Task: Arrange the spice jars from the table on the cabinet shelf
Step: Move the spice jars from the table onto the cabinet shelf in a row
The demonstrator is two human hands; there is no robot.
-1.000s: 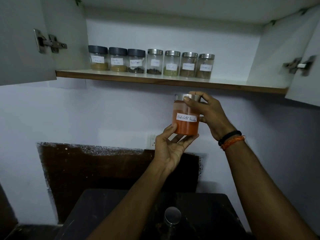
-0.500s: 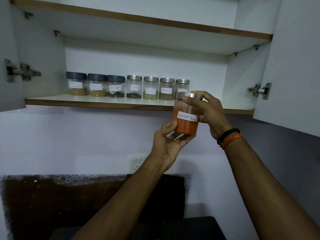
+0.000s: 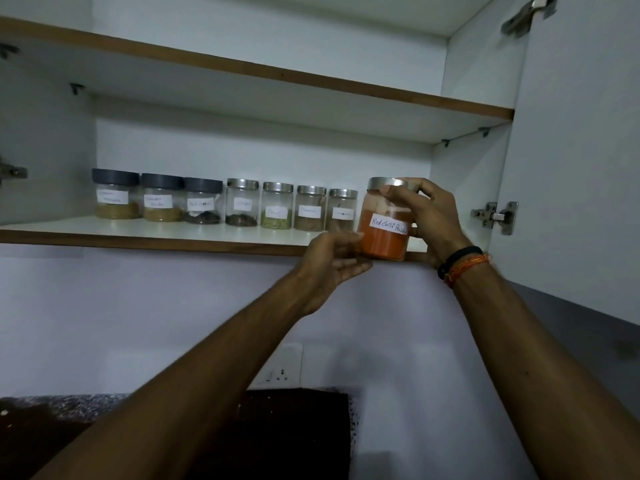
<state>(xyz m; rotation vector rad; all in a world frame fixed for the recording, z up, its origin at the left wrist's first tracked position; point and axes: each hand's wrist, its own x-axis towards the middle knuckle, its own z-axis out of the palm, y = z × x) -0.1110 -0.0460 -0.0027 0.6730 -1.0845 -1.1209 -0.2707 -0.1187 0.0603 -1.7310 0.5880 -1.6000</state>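
A red chilli powder jar with a steel lid and a white label is at the front edge of the lower cabinet shelf, at the right end of the row. My right hand grips it round the lid and upper side. My left hand is cupped with relaxed fingers under and beside its base. Along the back of the shelf stands a row of several labelled spice jars, three with dark lids on the left and the others with steel lids.
An upper shelf runs above the row. The right cabinet door stands open with a hinge close to my right hand. A wall socket and a dark backsplash lie below.
Both hands have lifted the red chilli jar from below the shelf up to the shelf edge. My view has tilted upward, so the table has left the frame.
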